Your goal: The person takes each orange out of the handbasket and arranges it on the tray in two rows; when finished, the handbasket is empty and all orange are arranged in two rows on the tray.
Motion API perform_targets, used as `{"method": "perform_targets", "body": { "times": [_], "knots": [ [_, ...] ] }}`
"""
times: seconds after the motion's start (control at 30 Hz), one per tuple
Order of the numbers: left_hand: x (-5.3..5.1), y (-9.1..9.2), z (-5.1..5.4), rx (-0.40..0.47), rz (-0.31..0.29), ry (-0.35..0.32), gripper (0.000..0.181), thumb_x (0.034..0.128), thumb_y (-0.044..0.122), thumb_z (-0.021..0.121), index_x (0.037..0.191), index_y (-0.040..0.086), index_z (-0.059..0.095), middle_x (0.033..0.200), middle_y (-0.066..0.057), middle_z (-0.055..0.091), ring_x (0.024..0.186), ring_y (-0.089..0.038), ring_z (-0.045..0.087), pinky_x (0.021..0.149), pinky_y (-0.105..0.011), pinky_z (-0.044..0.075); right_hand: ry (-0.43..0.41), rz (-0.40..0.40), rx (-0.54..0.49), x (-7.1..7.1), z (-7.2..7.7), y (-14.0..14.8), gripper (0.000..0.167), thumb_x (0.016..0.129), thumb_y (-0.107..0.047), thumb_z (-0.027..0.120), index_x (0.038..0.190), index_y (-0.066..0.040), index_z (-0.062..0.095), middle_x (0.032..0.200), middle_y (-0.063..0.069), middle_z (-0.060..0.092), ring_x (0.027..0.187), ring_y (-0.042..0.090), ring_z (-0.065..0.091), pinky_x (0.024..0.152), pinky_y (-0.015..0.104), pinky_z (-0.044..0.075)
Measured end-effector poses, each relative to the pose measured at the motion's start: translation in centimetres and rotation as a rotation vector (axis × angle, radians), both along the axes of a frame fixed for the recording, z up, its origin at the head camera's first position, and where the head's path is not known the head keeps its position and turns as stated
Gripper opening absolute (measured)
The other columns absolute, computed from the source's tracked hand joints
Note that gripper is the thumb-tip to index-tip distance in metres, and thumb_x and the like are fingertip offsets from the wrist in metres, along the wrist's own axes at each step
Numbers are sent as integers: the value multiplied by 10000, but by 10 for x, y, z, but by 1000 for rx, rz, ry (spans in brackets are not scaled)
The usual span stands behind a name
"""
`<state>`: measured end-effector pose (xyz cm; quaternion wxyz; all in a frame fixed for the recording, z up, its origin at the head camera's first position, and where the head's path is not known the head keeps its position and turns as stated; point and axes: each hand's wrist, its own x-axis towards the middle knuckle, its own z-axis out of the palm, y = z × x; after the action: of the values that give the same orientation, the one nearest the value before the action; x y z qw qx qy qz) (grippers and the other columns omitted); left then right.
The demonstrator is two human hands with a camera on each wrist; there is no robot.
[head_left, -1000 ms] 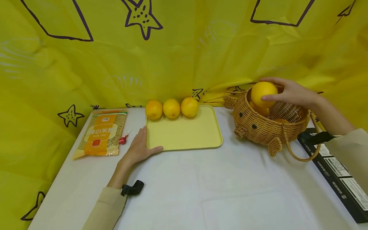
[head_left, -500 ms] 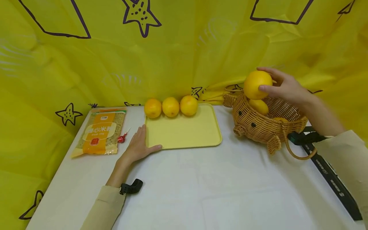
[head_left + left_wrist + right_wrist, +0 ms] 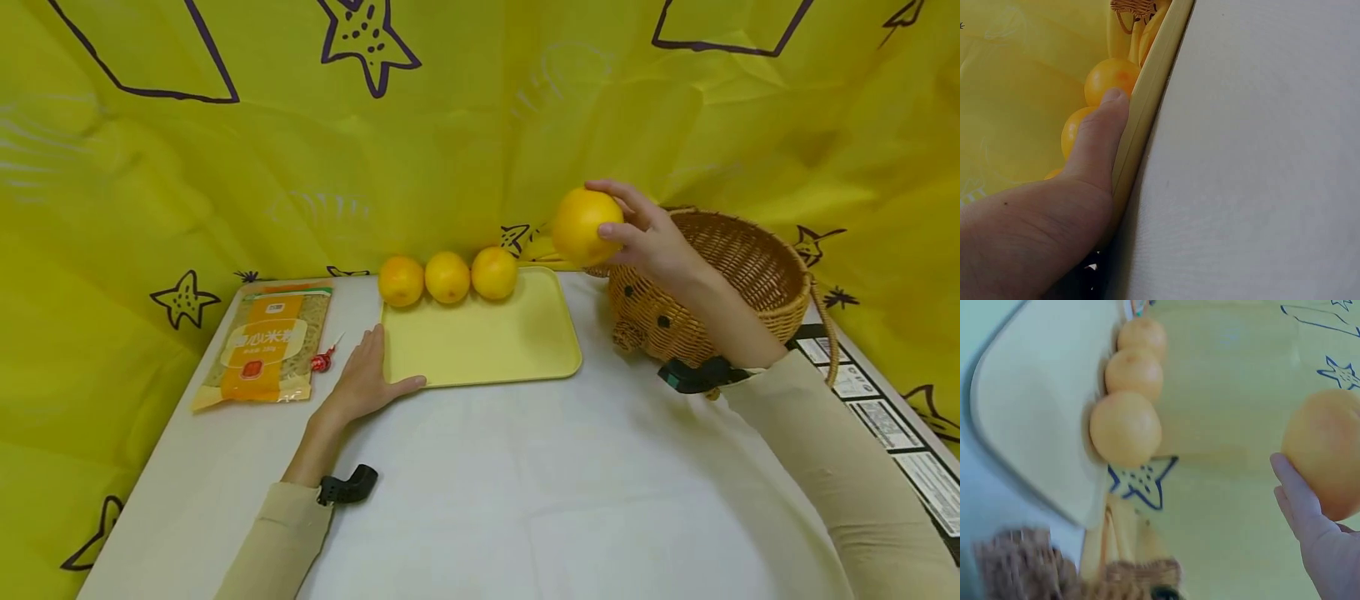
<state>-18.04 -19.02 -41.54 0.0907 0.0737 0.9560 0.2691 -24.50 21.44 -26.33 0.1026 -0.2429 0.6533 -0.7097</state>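
Observation:
Between the tray and the basket, my right hand (image 3: pixel 651 242) grips an orange (image 3: pixel 585 227) in the air, thumb on its near side. The right wrist view shows the same orange (image 3: pixel 1329 453) against the fingers. My left hand (image 3: pixel 366 375) lies with straight fingers along the left edge of the yellow tray (image 3: pixel 480 346), its thumb at the front corner. Three oranges (image 3: pixel 447 277) sit in a row along the tray's back edge, starting at the left corner. In the left wrist view the thumb (image 3: pixel 1100 134) stretches along the tray's rim (image 3: pixel 1141 119).
Right of the tray stands a wicker pig basket (image 3: pixel 750 258), partly hidden by my right arm. A black box with white labels (image 3: pixel 885 425) lies beside it. Farther left are an orange-and-clear food packet (image 3: pixel 264 346) and a small red-wrapped lollipop (image 3: pixel 322 360). A yellow curtain (image 3: pixel 465 125) hangs behind.
My right hand has lifted the orange out of the basket and carried it left, toward the tray. The left hand and the three oranges have stayed in place.

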Motion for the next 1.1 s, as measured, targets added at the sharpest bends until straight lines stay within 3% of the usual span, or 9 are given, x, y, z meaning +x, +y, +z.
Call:
{"method": "perform_targets", "body": {
  "times": [0.23, 0.4, 0.5, 0.7, 0.9, 1.1],
  "knots": [
    [-2, 3, -2, 5, -1, -5, 1227, 809, 625, 663, 1531, -33, -80, 1618, -248, -45, 1512, -395, -26, 1235, -536, 51, -118, -34, -97, -8, -11, -25, 398, 992, -176, 518, 1360, -267, 398, 1349, 46, 400, 1058, 170, 584, 781, 256, 574],
    [-4, 3, -1, 2, 1, -5, 1233, 806, 632, 660, 1531, -29, -86, 1620, -242, -50, 1515, -386, -30, 1237, -532, 46, -145, -190, 41, -18, -20, -44, 444, 950, -230, 607, 1341, -281, 404, 1287, 67, 458, 969, 145, 624, 735, 243, 578],
    [-3, 3, 0, 2, 7, -16, 1236, 805, 638, 658, 1531, -25, -92, 1620, -239, -58, 1516, -380, -35, 1237, -531, 44, -150, -269, 120, -24, -31, -54, 503, 933, -216, 633, 1389, -277, 431, 1340, 72, 436, 1033, 169, 589, 747, 231, 569],
    [1, 3, 2, 9, 12, -24, 1225, 812, 615, 665, 1531, -28, -90, 1618, -246, -56, 1513, -395, -31, 1233, -543, 49, -202, -414, 154, -39, -65, -67, 590, 916, -232, 656, 1457, -259, 421, 1484, 101, 356, 1179, 232, 506, 775, 204, 529],
    [1, 2, 3, 10, 11, -21, 1233, 807, 627, 664, 1530, -32, -86, 1617, -250, -50, 1511, -401, -28, 1230, -551, 53, -164, -543, 255, -57, -93, -72, 596, 889, -176, 656, 1446, -205, 446, 1498, 130, 377, 1227, 271, 463, 850, 268, 501],
    [0, 3, 1, 7, 15, -24, 1235, 804, 633, 661, 1532, -24, -90, 1622, -234, -47, 1516, -382, -31, 1232, -545, 51, -93, -539, 320, -70, -106, -75, 596, 871, -100, 642, 1434, -168, 459, 1460, 159, 423, 1202, 309, 474, 929, 384, 495]
  ]
}}
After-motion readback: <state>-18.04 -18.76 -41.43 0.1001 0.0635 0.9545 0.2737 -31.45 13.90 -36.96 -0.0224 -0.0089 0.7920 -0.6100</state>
